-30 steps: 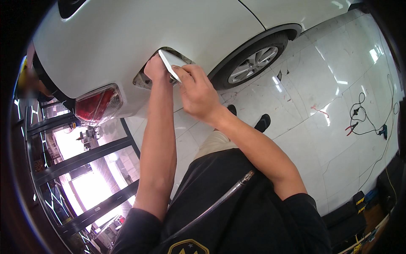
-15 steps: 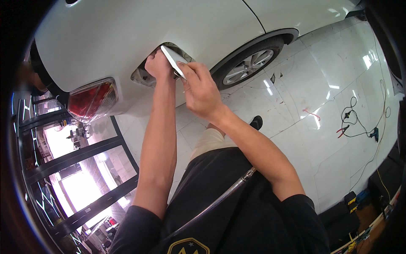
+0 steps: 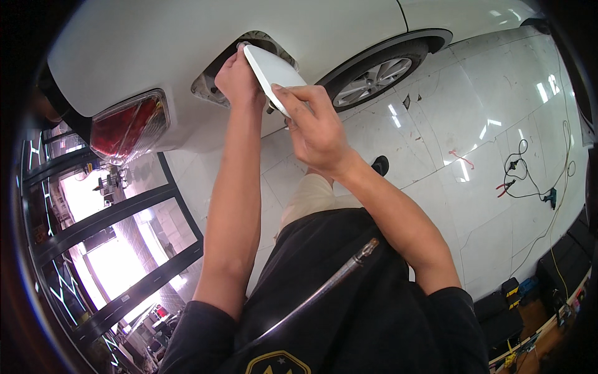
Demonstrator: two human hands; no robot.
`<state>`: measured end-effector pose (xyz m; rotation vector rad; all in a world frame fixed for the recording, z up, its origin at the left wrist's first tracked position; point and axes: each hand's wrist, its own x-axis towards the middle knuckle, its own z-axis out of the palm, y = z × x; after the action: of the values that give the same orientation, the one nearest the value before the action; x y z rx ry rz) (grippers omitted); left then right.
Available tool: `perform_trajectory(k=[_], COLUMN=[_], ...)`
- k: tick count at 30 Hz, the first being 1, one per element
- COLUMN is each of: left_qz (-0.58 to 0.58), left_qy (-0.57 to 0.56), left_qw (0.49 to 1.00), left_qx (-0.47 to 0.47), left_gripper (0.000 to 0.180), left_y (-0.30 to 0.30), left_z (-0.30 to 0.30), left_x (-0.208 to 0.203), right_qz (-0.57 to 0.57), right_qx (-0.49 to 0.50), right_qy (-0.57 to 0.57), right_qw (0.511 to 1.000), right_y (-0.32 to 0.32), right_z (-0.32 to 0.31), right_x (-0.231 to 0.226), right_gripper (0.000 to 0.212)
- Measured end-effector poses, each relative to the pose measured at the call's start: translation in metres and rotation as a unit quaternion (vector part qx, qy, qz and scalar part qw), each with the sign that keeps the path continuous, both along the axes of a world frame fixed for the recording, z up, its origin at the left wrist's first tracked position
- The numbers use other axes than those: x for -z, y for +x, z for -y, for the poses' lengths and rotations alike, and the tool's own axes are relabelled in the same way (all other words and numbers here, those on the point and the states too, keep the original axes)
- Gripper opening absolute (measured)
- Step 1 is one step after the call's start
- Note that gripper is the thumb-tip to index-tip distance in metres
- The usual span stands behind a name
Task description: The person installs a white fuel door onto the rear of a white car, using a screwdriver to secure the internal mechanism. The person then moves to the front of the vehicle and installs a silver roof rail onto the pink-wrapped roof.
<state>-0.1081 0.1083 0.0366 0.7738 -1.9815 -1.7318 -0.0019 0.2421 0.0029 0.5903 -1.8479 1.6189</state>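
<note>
A white fuel flap (image 3: 274,70) stands swung out from the fuel filler recess (image 3: 208,86) in the side of a white car. My right hand (image 3: 319,132) grips the flap's near edge, thumb and fingers on either side of it. At the recess, behind the flap, is my left hand (image 3: 238,81). Its fingers are bent and pinched together by the flap's far edge; what they hold, if anything, is too small to make out. The flap hides part of the opening.
Left of the recess is a red tail light (image 3: 129,124); to the right, a wheel (image 3: 380,78). A corded tool (image 3: 550,198) and red-handled pliers (image 3: 506,188) lie on the tiled floor. A strap with a metal end (image 3: 349,265) hangs before my shirt.
The flap is turned so more of its outer face shows. My left fingers have shifted to its far edge, and my right hand has moved slightly right. The car sits higher in view.
</note>
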Motion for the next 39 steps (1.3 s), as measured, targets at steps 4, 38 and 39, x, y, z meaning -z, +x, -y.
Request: perform_trajectory(k=[4,38,39], left_qz=[0.025,0.115,0.116], left_qy=[0.148,0.222,0.238], left_qw=[0.989,0.968,0.964], left_qx=[0.000,0.018,0.011], left_gripper=[0.025,0.023,0.023], left_y=[-0.011,-0.054,-0.057], left_z=[0.007,0.045,0.050], left_x=[-0.009,0.003,0.008], right_qz=[-0.014,0.022,0.022], right_qx=[0.013,0.034,0.031], right_qy=[0.004,-0.003,-0.004], right_qw=[1.000,0.999,0.999], right_y=[-0.004,-0.019,-0.019], right_z=[0.009,0.012,0.012], right_x=[-0.004,-0.023,-0.023], right_gripper=[0.059,0.054,0.054])
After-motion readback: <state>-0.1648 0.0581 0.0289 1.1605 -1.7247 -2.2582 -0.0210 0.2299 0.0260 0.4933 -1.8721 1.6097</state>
